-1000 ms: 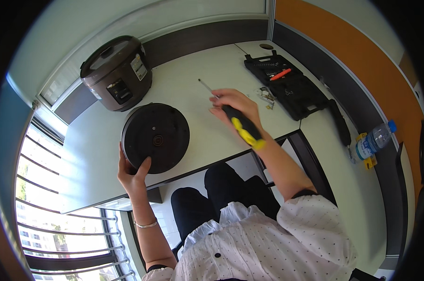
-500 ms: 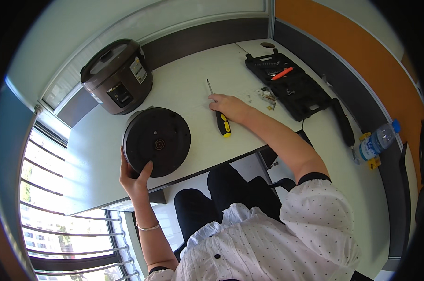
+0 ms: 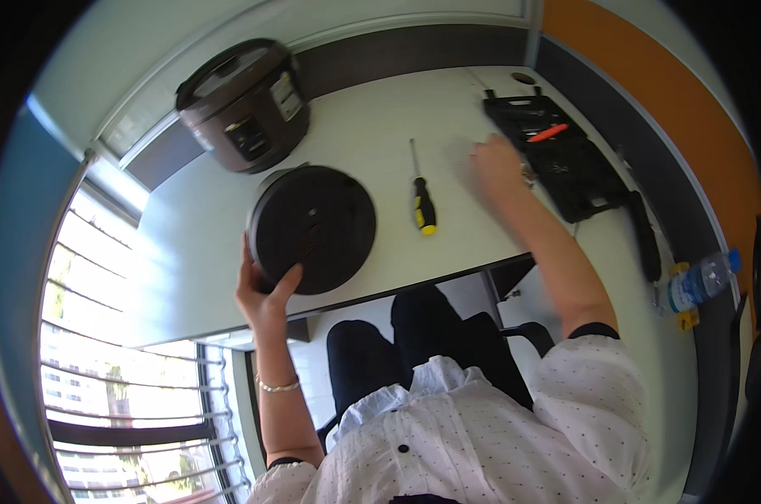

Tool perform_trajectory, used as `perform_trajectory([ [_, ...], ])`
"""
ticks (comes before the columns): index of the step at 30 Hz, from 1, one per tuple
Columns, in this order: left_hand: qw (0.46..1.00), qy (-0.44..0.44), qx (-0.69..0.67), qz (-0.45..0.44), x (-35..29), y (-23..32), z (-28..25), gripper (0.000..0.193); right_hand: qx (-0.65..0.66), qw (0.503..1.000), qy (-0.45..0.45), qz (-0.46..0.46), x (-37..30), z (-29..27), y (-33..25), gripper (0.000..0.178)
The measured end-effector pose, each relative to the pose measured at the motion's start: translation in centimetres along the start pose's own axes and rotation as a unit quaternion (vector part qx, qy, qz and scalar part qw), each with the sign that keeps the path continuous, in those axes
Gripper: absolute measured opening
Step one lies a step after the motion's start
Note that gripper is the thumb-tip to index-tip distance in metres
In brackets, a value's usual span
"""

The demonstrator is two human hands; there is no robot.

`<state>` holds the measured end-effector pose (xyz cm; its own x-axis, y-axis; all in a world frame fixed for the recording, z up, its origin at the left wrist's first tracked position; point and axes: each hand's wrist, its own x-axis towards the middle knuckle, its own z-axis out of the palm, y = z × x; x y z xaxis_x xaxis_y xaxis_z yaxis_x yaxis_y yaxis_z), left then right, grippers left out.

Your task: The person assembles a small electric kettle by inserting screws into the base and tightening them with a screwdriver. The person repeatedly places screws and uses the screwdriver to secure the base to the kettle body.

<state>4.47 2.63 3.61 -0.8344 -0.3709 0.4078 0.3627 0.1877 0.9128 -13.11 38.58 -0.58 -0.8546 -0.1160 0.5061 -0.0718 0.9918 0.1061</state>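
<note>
My left hand (image 3: 264,296) grips the near left edge of a round black part (image 3: 326,227), thumb on its flat face and fingers around its side. The part rests on the white table with its flat face turned up toward me; a strip of its lighter side shows behind. My right hand (image 3: 500,166) is at the right, over the table beside some small loose pieces (image 3: 527,174) it partly covers. Its fingers are smeared by motion. Between my hands lies a screwdriver (image 3: 423,206) with a black and yellow handle, its shaft pointing away from me, untouched.
A brown rice cooker (image 3: 246,109) stands at the back left. An unfolded black tool case (image 3: 565,155) with an orange-red tool (image 3: 548,133) lies at the right. Beyond it are a long black object (image 3: 645,239) and a water bottle (image 3: 704,280). Partition walls bound the table's back and right.
My right hand has let go of the screwdriver and moved right to the small pieces. The screwdriver now lies on the table. My left hand keeps its grip; the whole view has shifted.
</note>
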Motion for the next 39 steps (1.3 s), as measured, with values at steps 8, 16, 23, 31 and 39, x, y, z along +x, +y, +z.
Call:
perform_trajectory([
  [8,1.0,-0.017,0.0,-0.001,0.3,-0.3,-0.8,0.086,0.062,0.981,-0.164,0.089,0.3,-3.0,-0.7,0.014],
  [16,1.0,-0.013,-0.01,-0.005,0.7,-0.3,-0.9,0.086,0.105,0.989,-0.077,0.066,0.6,-1.5,0.5,0.014],
  [23,1.0,-0.008,-0.011,-0.017,0.7,-0.2,-1.1,0.086,0.652,0.747,-0.07,0.108,-1.8,-9.4,-7.4,0.017],
  [31,1.0,-0.013,-0.019,-0.018,0.7,-0.2,-1.1,0.086,0.827,0.559,-0.044,0.053,-8.0,-11.8,-16.4,0.01],
  [39,1.0,-0.014,-0.009,-0.017,0.7,-0.3,-1.2,0.086,0.734,0.651,0.196,-0.004,-7.8,-8.4,-20.5,0.01],
])
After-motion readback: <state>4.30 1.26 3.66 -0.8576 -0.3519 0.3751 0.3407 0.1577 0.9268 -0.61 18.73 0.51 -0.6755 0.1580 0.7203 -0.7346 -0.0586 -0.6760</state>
